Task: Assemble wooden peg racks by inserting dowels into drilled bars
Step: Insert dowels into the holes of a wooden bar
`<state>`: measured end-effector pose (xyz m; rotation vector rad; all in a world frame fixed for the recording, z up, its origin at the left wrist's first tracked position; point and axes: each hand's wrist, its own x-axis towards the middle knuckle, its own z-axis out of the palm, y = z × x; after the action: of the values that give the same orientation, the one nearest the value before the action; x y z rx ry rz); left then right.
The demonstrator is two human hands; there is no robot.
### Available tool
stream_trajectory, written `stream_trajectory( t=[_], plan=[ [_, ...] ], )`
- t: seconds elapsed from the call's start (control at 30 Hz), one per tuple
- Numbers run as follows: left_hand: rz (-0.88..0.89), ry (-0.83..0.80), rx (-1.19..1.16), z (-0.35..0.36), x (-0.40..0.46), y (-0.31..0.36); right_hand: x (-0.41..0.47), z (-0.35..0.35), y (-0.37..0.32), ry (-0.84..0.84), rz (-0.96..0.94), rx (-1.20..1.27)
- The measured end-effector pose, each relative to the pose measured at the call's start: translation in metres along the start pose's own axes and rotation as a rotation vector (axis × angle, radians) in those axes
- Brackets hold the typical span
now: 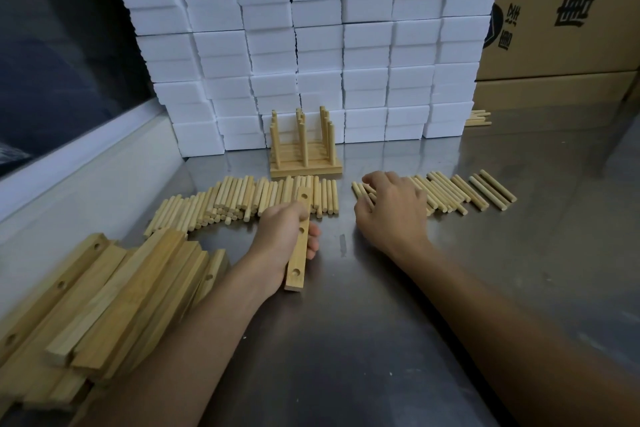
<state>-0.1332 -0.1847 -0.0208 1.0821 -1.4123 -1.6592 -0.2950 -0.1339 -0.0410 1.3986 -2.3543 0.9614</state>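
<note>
Nearest, at the left edge of the steel counter, lies a loose pile of drilled bars, some showing holes. Beyond it the left hand grips a single drilled bar around its middle, fingers curled round the right side; the bar points away from the person, holes facing up, its near end at the counter. The left forearm reaches in diagonally from the lower left. The right hand lies palm down on the right group of dowels, fingers bent onto them; whether any dowel is pinched cannot be told. A larger heap of dowels lies behind the left hand. Farther back stands an assembled peg rack, pegs upright, before stacked white boxes. Cardboard cartons stand far right.
</note>
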Motion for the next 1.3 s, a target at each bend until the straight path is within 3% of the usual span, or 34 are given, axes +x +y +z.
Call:
stream_trajectory(
  t=[0.17,0.4,0.8,1.03,1.3],
  plan=[
    [0.02,-0.017,-0.038,-0.004,-0.001,-0.002,-0.001,-0.001,-0.002,-0.113,-0.04,-0.114],
    [0.066,-0.043,-0.053,-0.005,-0.007,-0.003,-0.002,-0.004,-0.003,-0.048,-0.026,-0.092],
    [0.157,-0.038,-0.073,-0.007,-0.006,-0.009,-0.002,0.0,0.001,-0.106,0.024,-0.164],
    [0.158,-0.028,-0.147,-0.008,-0.004,-0.01,-0.002,-0.01,-0.004,-0.009,-0.075,0.181],
    [0.141,-0.063,-0.232,-0.009,-0.004,-0.009,-0.01,-0.008,-0.008,0.015,-0.293,0.358]
  ],
)
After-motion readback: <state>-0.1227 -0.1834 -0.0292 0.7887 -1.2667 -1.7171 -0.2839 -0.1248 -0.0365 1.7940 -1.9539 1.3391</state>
